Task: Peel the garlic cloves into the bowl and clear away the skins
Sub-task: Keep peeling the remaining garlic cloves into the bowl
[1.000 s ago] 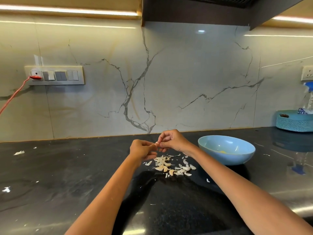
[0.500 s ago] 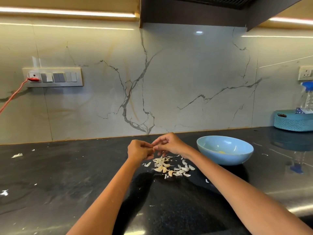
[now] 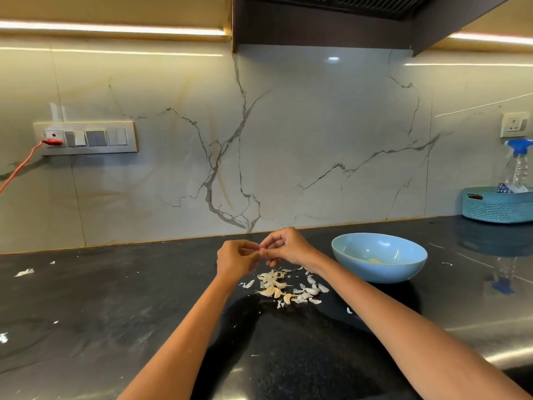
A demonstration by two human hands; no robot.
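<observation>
Countertop [image 3: 115,298] – hands [image 3: 261,252] pinch clove above skins [image 3: 288,288].

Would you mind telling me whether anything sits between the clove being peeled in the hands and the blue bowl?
Nothing visible does. The left hand and right hand pinch the clove above the counter; the blue bowl sits to their right with only bare counter between.

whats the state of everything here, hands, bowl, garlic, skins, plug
left hand: raised over the counter, fingers curled, pinching a small clove with the right
right hand: raised, fingertips meeting the left's
clove: between both hands, mostly hidden
bowl: upright, open, a little yellow at the bottom
garlic pile: cloves and skins loose on the counter under the hands
stray skins: scattered far left
plug: in the socket
spray bottle: upright in the basket
</observation>
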